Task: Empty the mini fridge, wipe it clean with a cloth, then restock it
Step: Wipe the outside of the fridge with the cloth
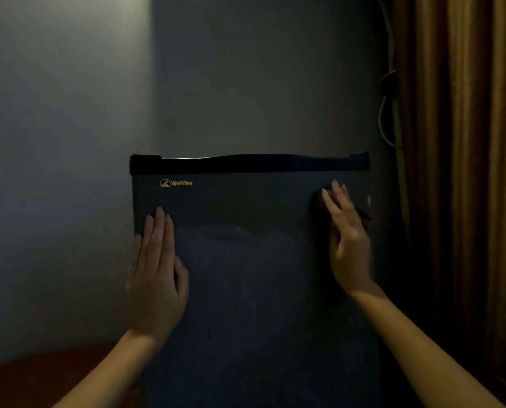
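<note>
The mini fridge [245,290] stands against the wall [54,142], with a curtain [466,172] and a hanging cable [388,113] to its right. Its door is closed, so the contents are hidden.

**Hand state.** The left hand [154,278] lies flat on the door near its left edge, fingers straight and together, holding nothing. The right hand [345,240] lies against the upper right part of the door, fingers extended. A dark patch shows under its fingers, but the light is too dim to tell a cloth from a shadow.

**Step in hand.** With the door closed and both palms on it, the person is probably either seating the door or about to open it. The stage of the task cannot be judged.

**Procedure.**
1. To seat the door, press evenly with both palms so that the seal closes along its full length.
2. To open it, move one hand to the free edge and pull there. Flat palms give no grip on the panel.
3. The hinge side cannot be made out, so test each edge lightly before pulling.
4. Steady the cabinet so that it does not shift toward the cable.

**Markings.** A yellow logo [176,183] at the upper left of the door reads "WellWay", beside a small round emblem. It sits below the black top trim [245,164]. No other writing is legible.
</note>
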The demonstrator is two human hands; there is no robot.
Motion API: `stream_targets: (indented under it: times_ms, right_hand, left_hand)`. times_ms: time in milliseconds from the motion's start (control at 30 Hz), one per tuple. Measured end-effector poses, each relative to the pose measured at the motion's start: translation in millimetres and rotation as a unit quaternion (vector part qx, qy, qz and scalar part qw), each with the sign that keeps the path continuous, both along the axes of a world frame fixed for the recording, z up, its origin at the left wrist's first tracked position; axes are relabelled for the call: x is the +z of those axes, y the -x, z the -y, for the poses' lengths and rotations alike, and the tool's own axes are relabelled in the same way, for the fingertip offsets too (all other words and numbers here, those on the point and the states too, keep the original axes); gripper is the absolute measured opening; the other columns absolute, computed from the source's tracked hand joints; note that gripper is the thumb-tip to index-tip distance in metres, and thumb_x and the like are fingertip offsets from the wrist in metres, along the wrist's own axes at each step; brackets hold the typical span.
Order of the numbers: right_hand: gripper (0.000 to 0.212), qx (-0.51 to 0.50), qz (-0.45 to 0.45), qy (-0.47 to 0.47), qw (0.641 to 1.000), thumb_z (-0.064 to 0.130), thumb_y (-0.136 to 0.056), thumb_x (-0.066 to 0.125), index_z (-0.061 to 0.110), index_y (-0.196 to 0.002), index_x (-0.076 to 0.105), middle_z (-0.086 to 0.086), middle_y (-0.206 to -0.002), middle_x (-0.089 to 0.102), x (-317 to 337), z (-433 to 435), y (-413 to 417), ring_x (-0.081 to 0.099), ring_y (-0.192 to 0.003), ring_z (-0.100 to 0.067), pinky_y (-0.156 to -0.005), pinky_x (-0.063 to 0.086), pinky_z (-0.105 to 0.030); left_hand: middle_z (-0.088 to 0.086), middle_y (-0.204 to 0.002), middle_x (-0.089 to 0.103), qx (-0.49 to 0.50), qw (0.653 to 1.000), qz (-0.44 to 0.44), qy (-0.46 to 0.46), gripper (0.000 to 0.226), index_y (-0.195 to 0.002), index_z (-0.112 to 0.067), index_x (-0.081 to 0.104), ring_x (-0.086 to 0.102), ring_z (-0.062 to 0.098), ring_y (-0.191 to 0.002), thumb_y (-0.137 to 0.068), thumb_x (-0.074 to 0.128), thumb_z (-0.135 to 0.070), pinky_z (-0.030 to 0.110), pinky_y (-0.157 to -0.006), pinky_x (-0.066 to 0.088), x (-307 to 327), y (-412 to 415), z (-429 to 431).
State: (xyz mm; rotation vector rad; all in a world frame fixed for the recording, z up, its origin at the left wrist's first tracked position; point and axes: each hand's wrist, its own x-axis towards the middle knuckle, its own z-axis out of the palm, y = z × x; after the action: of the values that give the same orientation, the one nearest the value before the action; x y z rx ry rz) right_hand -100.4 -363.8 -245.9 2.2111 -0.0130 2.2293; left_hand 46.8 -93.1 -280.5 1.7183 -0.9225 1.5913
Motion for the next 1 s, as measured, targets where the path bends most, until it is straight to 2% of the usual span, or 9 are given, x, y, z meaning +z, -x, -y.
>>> stream_targets:
  times_ms: [167, 233, 300, 467, 567, 667, 733, 867, 1000]
  right_hand:
    - [0.050, -0.021, 0.090, -0.143, 0.985, 0.007, -0.095, 0.028, 0.007, -0.143, 0.041, -0.009, -0.153, 0.034, 8, 18, 6, 0.026, -0.145, -0.023, -0.119, 0.023, -0.036]
    - [0.049, -0.009, 0.123, -0.174, 0.977, -0.002, -0.096, 0.034, 0.008, -0.144, 0.042, -0.008, -0.154, 0.034, 35, 3, -5, 0.024, -0.145, -0.023, -0.120, 0.018, -0.027]
    - [0.052, 0.007, 0.126, -0.155, 0.980, -0.007, -0.094, 0.037, 0.008, -0.144, 0.042, -0.007, -0.155, 0.033, 50, -16, -17, 0.022, -0.146, -0.021, -0.119, 0.012, -0.018]
    - [0.048, 0.007, 0.004, 0.009, 1.000, -0.001, -0.096, 0.031, 0.003, -0.142, 0.044, -0.013, -0.154, 0.033, -14, -19, -11, 0.025, -0.146, -0.025, -0.120, 0.018, -0.028]
    - [0.047, -0.012, 0.004, -0.031, 0.999, 0.005, -0.097, 0.026, 0.005, -0.141, 0.042, -0.016, -0.152, 0.034, -41, 18, 12, 0.028, -0.144, -0.027, -0.120, 0.018, -0.030]
    - [0.050, -0.026, 0.068, -0.139, 0.988, 0.010, -0.096, 0.024, 0.007, -0.142, 0.042, -0.011, -0.154, 0.033, -13, 29, 12, 0.027, -0.144, -0.026, -0.119, 0.022, -0.035]
    - [0.051, -0.018, 0.088, -0.160, 0.983, 0.000, -0.094, 0.029, 0.008, -0.143, 0.042, -0.009, -0.154, 0.033, 12, 16, 3, 0.024, -0.146, -0.024, -0.120, 0.021, -0.037]
    - [0.051, 0.013, 0.011, -0.037, 0.999, -0.004, -0.093, 0.032, 0.004, -0.142, 0.042, -0.013, -0.154, 0.031, -11, -10, -6, 0.023, -0.146, -0.028, -0.121, 0.015, -0.028]
    - [0.047, 0.017, -0.048, -0.026, 0.998, 0.003, -0.096, 0.030, 0.005, -0.141, 0.044, -0.011, -0.154, 0.032, -88, 15, 15, 0.025, -0.146, -0.025, -0.119, 0.022, -0.041]
  left_hand:
    - [0.013, -0.160, 0.018, -0.004, 1.000, 0.000, 0.000, 0.056, -0.150, 0.001, 0.021, 0.014, 0.025, -0.149, -0.096, 0.031, -0.012, 0.046, -0.120, 0.017, 1, 2, 0]
    - [0.012, -0.160, 0.017, -0.007, 1.000, -0.001, -0.002, 0.056, -0.150, 0.001, 0.021, 0.013, 0.025, -0.149, -0.096, 0.031, -0.012, 0.046, -0.120, 0.016, 0, 1, 0]
    - [0.011, -0.160, 0.017, -0.007, 1.000, -0.002, -0.002, 0.056, -0.150, 0.000, 0.021, 0.013, 0.025, -0.149, -0.096, 0.031, -0.012, 0.045, -0.120, 0.016, 0, 0, 0]
    - [0.012, -0.160, 0.017, -0.009, 1.000, 0.003, -0.004, 0.056, -0.150, 0.001, 0.022, 0.014, 0.025, -0.149, -0.096, 0.032, -0.012, 0.044, -0.121, 0.015, 0, 0, -1]
    - [0.012, -0.160, 0.016, -0.007, 1.000, 0.002, -0.004, 0.056, -0.150, 0.000, 0.020, 0.013, 0.025, -0.149, -0.097, 0.031, -0.013, 0.043, -0.121, 0.014, -1, 1, -1]
    - [0.012, -0.160, 0.016, -0.010, 1.000, 0.003, -0.007, 0.057, -0.151, -0.001, 0.019, 0.012, 0.025, -0.149, -0.096, 0.031, -0.013, 0.044, -0.121, 0.014, 0, 1, -1]
    - [0.012, -0.160, 0.016, -0.009, 1.000, 0.002, -0.008, 0.057, -0.151, 0.000, 0.019, 0.012, 0.025, -0.149, -0.096, 0.031, -0.012, 0.045, -0.121, 0.014, -1, 0, -1]
    - [0.014, -0.159, 0.018, -0.011, 1.000, 0.007, -0.003, 0.057, -0.150, 0.002, 0.021, 0.012, 0.025, -0.149, -0.095, 0.034, -0.009, 0.045, -0.121, 0.015, 0, 1, -1]
    - [0.013, -0.160, 0.017, -0.003, 1.000, 0.005, -0.007, 0.058, -0.150, 0.001, 0.021, 0.012, 0.025, -0.149, -0.095, 0.035, -0.009, 0.044, -0.121, 0.014, 0, 2, -2]
